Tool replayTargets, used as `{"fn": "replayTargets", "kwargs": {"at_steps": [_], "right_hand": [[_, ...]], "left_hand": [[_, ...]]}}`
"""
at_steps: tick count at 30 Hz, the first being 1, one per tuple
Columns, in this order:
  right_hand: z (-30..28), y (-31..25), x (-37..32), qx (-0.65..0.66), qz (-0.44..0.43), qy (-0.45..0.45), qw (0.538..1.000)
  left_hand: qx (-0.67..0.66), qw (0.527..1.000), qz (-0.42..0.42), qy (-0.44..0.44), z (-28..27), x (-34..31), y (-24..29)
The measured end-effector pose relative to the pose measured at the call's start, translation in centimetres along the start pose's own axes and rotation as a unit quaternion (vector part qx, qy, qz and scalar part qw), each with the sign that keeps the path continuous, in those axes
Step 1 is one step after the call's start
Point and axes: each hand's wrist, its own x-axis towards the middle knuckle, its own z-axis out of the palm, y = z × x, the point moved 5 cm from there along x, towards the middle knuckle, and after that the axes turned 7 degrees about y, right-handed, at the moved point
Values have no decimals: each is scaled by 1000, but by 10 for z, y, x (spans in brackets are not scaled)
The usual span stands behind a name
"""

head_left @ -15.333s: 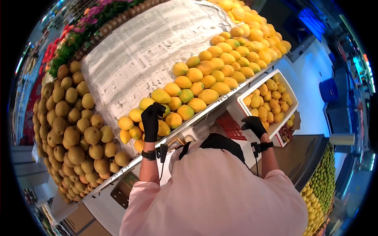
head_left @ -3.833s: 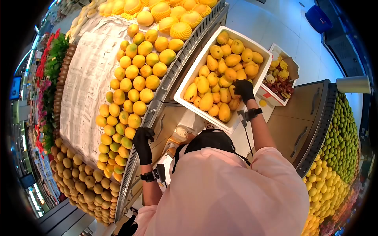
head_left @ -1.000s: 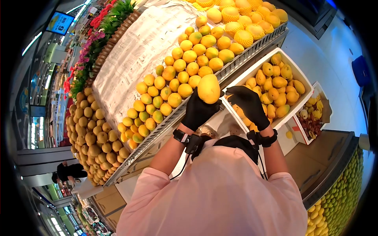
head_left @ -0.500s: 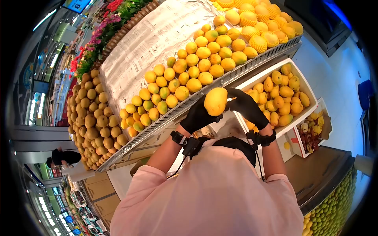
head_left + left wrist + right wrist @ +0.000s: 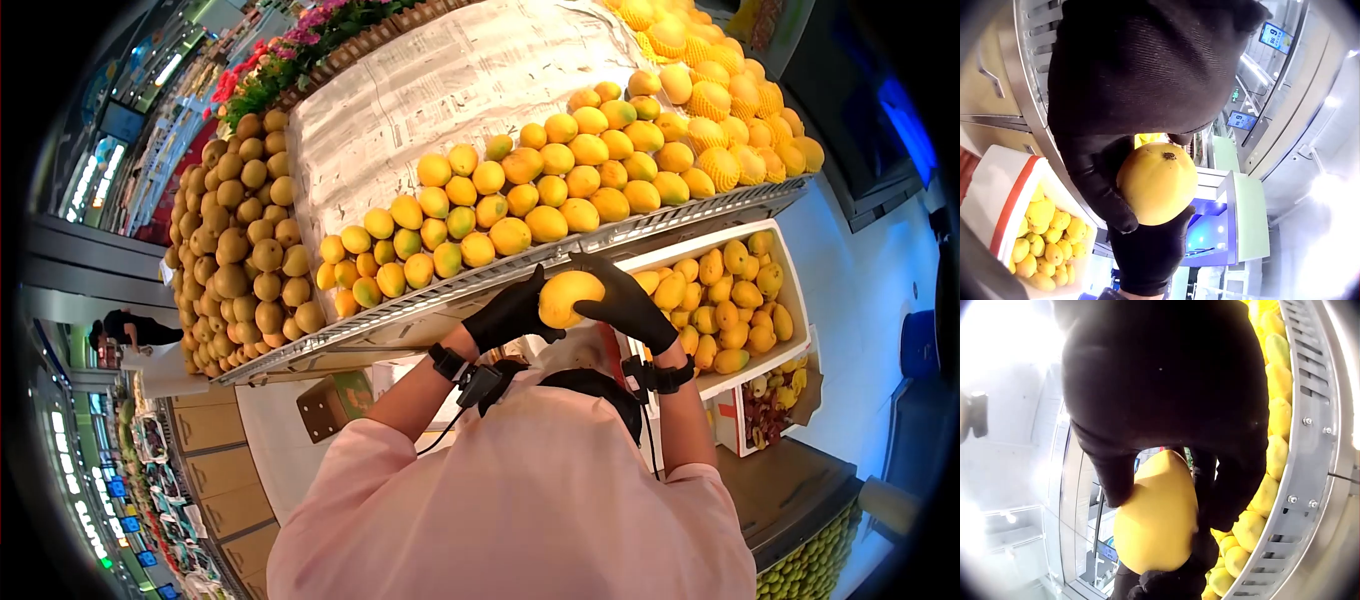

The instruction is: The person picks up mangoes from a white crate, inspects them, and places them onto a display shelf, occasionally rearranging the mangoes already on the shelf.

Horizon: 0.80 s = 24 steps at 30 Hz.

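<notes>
Above the floor beside the stand, a yellow mango (image 5: 570,298) is between both black-gloved hands. The left hand (image 5: 508,315) grips it from the left, and the right hand (image 5: 625,305) has its fingers bent over its top and right side. In the left wrist view, the left thumb and fingers flank the mango (image 5: 1157,184), whose dark stem end shows; the right hand (image 5: 1147,253) is below it. The right wrist view shows the right hand (image 5: 1166,375) pinching the mango (image 5: 1157,515) between thumb and fingers, with the left hand (image 5: 1172,584) under it.
Rows of mangoes (image 5: 510,236) lie along the stand's metal edge (image 5: 560,252), beside paper lining (image 5: 420,85). Kiwifruit (image 5: 230,280) are piled left, net-wrapped fruit (image 5: 718,168) right. A white box (image 5: 797,290) of mangoes stands right of the right hand, near a box of scraps (image 5: 765,415).
The right hand, apart from the mango a second ago, now grips it together with the left. The mango has turned in the hands, and the head view has swung round, showing the stand's edge flatter.
</notes>
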Motion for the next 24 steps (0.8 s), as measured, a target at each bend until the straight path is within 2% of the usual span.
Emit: {"fn": "replayTargets", "kwargs": {"at_steps": [2,3,6,7,10,14,18,23,24], "right_hand": [[8,-1,7,-15,13,-43,999],[12,-2,9,0,28,-42,999],[22,1,22,-32,60,-49,996],[26,6,25,-16,91,-36,995],[43,-11,43,-69,81,-30,994],[70,-16,66,-32,88,-68,993],[88,-17,85,-47,134,-28,989],[117,-19,112,66,164,10,984],[120,-15,118,66,168,13,984]], "left_hand": [[-22,999,-27,-18,-7,-5,10],[12,999,-39,32,-17,-3,8],[-11,999,-39,16,-38,-8,18],[-25,998,-25,48,-45,-12,21],[-31,999,-10,35,-65,-17,34],[-32,999,11,41,-94,-24,45],[0,997,25,70,-120,-41,62],[16,990,84,115,-168,-64,80],[-6,989,104,102,-180,-70,81]]}}
